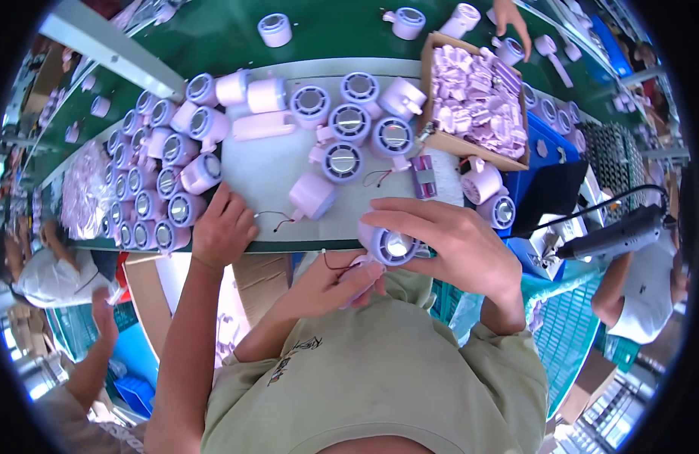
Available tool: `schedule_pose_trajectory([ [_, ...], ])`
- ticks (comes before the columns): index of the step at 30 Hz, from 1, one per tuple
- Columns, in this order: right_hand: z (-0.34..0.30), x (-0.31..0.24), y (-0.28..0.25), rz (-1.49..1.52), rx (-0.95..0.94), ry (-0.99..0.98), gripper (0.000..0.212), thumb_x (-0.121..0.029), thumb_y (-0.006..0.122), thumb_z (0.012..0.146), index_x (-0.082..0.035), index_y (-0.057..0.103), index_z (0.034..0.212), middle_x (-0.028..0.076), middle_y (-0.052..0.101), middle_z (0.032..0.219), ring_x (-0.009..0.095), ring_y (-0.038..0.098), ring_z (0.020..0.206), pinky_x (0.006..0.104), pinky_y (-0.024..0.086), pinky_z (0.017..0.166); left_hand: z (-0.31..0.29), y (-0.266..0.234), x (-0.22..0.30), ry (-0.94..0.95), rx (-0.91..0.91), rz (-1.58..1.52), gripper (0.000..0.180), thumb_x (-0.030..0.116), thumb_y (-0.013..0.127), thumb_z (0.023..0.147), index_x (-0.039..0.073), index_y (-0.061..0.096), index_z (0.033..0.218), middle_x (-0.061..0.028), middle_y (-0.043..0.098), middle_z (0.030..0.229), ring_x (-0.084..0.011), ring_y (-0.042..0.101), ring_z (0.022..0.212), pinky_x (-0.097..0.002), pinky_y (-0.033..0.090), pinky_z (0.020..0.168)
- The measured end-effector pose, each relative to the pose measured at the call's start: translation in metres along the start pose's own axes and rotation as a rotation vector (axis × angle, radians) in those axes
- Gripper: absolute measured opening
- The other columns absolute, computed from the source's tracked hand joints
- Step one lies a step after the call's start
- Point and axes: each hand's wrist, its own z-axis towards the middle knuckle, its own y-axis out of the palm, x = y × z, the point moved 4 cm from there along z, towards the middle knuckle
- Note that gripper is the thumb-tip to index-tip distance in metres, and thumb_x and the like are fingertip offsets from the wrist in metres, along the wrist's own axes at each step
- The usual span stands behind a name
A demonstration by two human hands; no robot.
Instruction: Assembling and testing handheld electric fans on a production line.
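Observation:
Just above my shirt front I hold a lilac handheld fan (396, 247), its round head with a shiny silver centre facing up. My left hand (330, 286) is closed around its handle part, where a thin dark wire sticks out. From the right, my right hand (459, 240) grips the fan's head, fingers over the top and thumb below. Another lilac fan head (312, 196) lies tipped on the bench just beyond my hands. Past it, several round fan heads (349, 122) stand grouped together. The inside of the handle is hidden by my fingers.
Another person's hand (225, 227) rests at the bench edge on the left, beside many packed fan heads (168, 147). A cardboard box (427, 94) of lilac plastic parts stands back right. A purple wrapped block (424, 177) lies before it. A black corded tool (614, 233) hangs right.

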Motion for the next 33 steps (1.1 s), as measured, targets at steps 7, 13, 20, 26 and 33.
schedule_pose_trajectory([
  [7, -0.001, 0.072, -0.067, -0.577, 0.580, 0.262, 0.046, -0.002, 0.068, 0.078, -0.007, 0.061, 0.123, 0.013, 0.063, 0.120, 0.034, 0.059, 0.111, 0.0391, 0.048, 0.095, 0.002, -0.005, 0.003, 0.040, -0.028, -0.313, 0.067, 0.052, 0.023, 0.104, 0.000, 0.046, 0.139, -0.0101, 0.062, 0.102, -0.0121, 0.053, 0.070, -0.0253, 0.041, 0.059],
  [13, -0.001, 0.109, -0.083, -0.744, 0.533, 0.275, 0.031, -0.005, 0.066, 0.082, -0.005, 0.067, 0.113, 0.013, 0.065, 0.116, 0.033, 0.060, 0.108, 0.0387, 0.047, 0.095, 0.012, -0.003, 0.011, 0.247, -0.226, -0.616, 0.086, 0.064, 0.008, 0.097, -0.002, 0.028, 0.147, -0.0138, 0.056, 0.117, -0.0173, 0.051, 0.075, -0.0288, 0.040, 0.065],
  [20, 0.001, 0.107, -0.087, -0.699, 0.561, 0.273, 0.023, -0.011, 0.068, 0.084, -0.006, 0.072, 0.106, 0.013, 0.069, 0.107, 0.030, 0.064, 0.099, 0.0373, 0.049, 0.088, 0.021, -0.003, 0.026, 0.370, -0.279, -0.786, 0.087, 0.065, 0.008, 0.098, -0.003, 0.020, 0.151, -0.0144, 0.056, 0.123, -0.0187, 0.051, 0.076, -0.0291, 0.040, 0.067],
  [26, -0.006, 0.108, -0.092, -0.610, 0.712, 0.409, 0.022, -0.017, 0.068, 0.088, -0.009, 0.073, 0.107, 0.017, 0.070, 0.100, 0.026, 0.070, 0.081, 0.0324, 0.052, 0.077, 0.037, -0.011, 0.020, 0.408, -0.253, -0.660, 0.076, 0.055, 0.030, 0.101, -0.002, 0.023, 0.151, -0.0162, 0.055, 0.128, -0.0170, 0.055, 0.083, -0.0287, 0.045, 0.071],
  [33, -0.012, 0.104, -0.090, -0.365, 0.851, 0.346, 0.022, -0.013, 0.068, 0.090, -0.003, 0.071, 0.109, 0.011, 0.072, 0.096, 0.015, 0.069, 0.081, 0.0281, 0.054, 0.074, 0.031, -0.011, 0.031, 0.504, -0.201, -0.255, 0.060, 0.029, 0.045, 0.102, -0.001, 0.025, 0.150, -0.0181, 0.049, 0.140, -0.0212, 0.062, 0.100, -0.0338, 0.051, 0.084],
])
